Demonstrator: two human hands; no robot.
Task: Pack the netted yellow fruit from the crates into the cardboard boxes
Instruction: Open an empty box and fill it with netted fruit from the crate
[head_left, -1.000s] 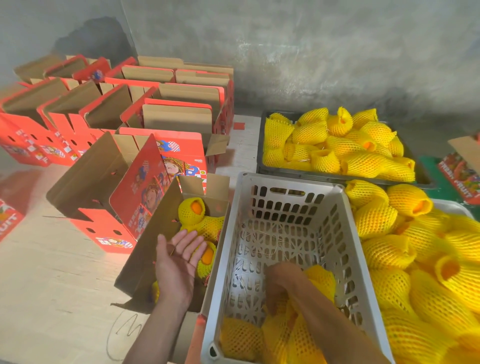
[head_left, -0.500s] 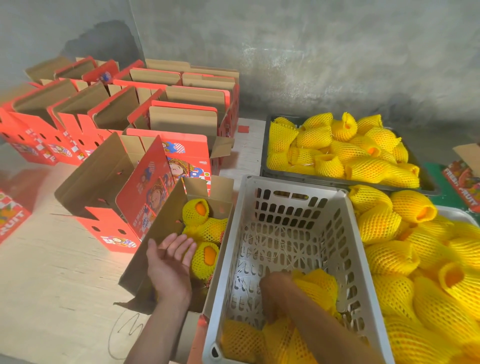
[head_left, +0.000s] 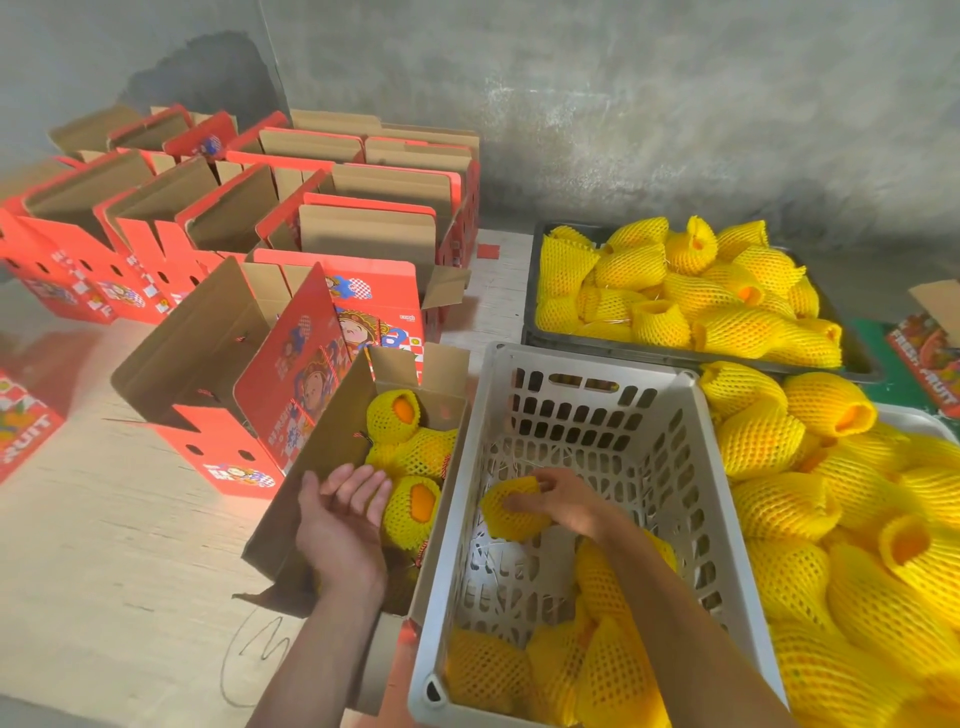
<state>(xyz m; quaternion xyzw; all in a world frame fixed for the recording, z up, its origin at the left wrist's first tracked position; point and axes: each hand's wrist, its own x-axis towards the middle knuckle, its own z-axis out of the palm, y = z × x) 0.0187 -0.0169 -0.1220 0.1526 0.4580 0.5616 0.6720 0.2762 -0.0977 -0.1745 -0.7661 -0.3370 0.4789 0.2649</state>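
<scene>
Yellow foam netting wraps the netted fruit (head_left: 511, 512) that the right hand (head_left: 563, 506) holds above the floor of the grey slotted crate (head_left: 727, 561), its fingers (head_left: 519, 503) curled over the top of the fruit. More netted fruit (head_left: 587, 660) lies heaped at the near end of that crate, partly under the right forearm. The left hand (head_left: 340, 525) hovers palm up over the near end of the open cardboard box (head_left: 322, 452) just left of the crate, fingers loosely spread and holding nothing. Inside that box three netted pieces (head_left: 410, 457) show, two with orange skin visible through the net's open end; the nearest one sits just beside the left fingertips. The box and crate stand side by side, their walls touching or nearly so. Right of the grey crate, a white tub (head_left: 914, 415) is piled high with netted fruit (head_left: 831, 519), and behind it a dark tray (head_left: 530, 332) holds another heap against the grey wall (head_left: 623, 104). To the left, rows of red printed cartons (head_left: 171, 223) stand open with brown flaps raised; the closest one (head_left: 208, 364) leans against the box being filled. Everything rests on a pale wood-grain floor (head_left: 104, 571), which carries a pencil-like scribble near the left forearm
</scene>
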